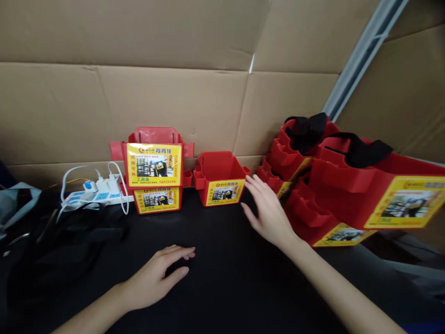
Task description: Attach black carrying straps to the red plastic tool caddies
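My right hand [266, 211] reaches out with its fingers apart at the right side of a small red tool box [224, 167] that has a yellow label. Whether the fingertips touch the box I cannot tell. Nothing is in that hand. Over the black table top [215, 278], my left hand [158, 276] hovers or rests with thumb and fingers apart, holding nothing. Left of the single box, one red tool box [155, 164] sits stacked in another [158, 200], both with yellow picture labels.
Several red tool boxes with black straps [368, 150] stand stacked at the right. At the left lie a white power strip [104, 198] with plugs and cables, and black straps [66, 250]. Cardboard [174, 102] walls the back; a metal post [365, 60] slants at the right.
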{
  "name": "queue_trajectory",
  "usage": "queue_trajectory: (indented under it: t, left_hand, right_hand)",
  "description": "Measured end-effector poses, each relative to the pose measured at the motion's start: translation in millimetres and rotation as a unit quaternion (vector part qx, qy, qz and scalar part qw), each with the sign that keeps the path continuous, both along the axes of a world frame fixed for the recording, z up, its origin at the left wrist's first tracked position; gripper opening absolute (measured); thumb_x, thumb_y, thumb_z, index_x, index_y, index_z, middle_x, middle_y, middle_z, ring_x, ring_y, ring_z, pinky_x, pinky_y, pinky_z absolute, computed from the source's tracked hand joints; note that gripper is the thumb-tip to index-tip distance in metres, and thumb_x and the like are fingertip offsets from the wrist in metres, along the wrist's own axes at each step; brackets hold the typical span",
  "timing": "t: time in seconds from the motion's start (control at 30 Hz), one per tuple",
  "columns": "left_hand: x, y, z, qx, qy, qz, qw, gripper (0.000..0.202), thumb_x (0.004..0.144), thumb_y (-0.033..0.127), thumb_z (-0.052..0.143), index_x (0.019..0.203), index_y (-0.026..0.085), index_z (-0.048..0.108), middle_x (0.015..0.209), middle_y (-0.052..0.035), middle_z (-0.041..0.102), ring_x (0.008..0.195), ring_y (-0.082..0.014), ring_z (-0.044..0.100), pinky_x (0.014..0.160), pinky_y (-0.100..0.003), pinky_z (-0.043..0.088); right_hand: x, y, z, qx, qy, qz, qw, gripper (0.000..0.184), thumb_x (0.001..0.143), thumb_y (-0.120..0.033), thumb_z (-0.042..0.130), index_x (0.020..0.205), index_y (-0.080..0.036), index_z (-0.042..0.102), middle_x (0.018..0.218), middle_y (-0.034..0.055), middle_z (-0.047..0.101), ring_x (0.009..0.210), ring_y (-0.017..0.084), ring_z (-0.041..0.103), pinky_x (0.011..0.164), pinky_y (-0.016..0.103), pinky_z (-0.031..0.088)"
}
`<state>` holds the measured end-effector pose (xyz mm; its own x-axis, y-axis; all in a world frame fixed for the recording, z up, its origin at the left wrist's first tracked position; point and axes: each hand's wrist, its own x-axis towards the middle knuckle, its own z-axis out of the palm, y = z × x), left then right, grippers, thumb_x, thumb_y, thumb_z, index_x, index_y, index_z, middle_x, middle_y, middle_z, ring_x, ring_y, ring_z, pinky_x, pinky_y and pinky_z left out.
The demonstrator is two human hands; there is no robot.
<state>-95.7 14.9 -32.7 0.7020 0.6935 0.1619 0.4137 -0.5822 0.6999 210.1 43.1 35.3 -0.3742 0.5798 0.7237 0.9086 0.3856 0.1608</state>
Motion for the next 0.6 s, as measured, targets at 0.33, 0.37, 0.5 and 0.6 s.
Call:
queue_trajectory:
  t: [0.33,0.37,0.5,0.6]
  left_hand:
    - [-11,14,-2.8,0.097,-0.076,0.108,0.986,0.051,0.086,0.034,0.044,0.134,0.026,0.031,0.135,-0.0071,0.039,0.125,-0.0199,0.036,0.102,-0.039,0.036]
    - [-10,13,-2.8,0.114,-0.091,0.123,0.982,0.053,0.085,0.033,0.044,0.135,0.025,0.027,0.138,-0.0078,0.035,0.127,-0.0203,0.032,0.103,-0.039,0.035]
    - [-14,14,10.7,0.208,-0.149,0.19,0.948,0.042,0.087,0.025,0.038,0.129,0.021,0.035,0.133,-0.0102,0.04,0.124,-0.0198,0.036,0.102,-0.039,0.034]
    - [-38,21,36.1,0.246,-0.087,0.245,0.934,0.026,0.086,0.017,0.033,0.099,0.019,0.056,0.103,-0.0075,0.059,0.1,-0.0183,0.053,0.088,-0.036,0.043]
  right_hand:
    - [-14,34,7.5,-0.103,0.018,0.127,0.986,0.025,0.087,-0.029,0.04,0.098,-0.015,0.058,0.095,0.0089,0.064,0.087,0.019,0.062,0.08,0.035,0.05]
    - [-17,20,7.5,-0.106,0.018,0.146,0.983,0.024,0.087,-0.027,0.04,0.099,-0.015,0.058,0.095,0.0089,0.064,0.084,0.018,0.063,0.075,0.031,0.052]
    - [-39,-35,7.7,-0.045,-0.022,0.203,0.978,0.024,0.085,-0.019,0.041,0.101,-0.017,0.059,0.093,0.0069,0.067,0.084,0.019,0.065,0.074,0.029,0.054]
    - [-60,-66,13.0,-0.04,-0.032,0.232,0.971,0.028,0.085,-0.015,0.036,0.097,-0.019,0.061,0.088,0.0037,0.069,0.076,0.016,0.066,0.062,0.023,0.055]
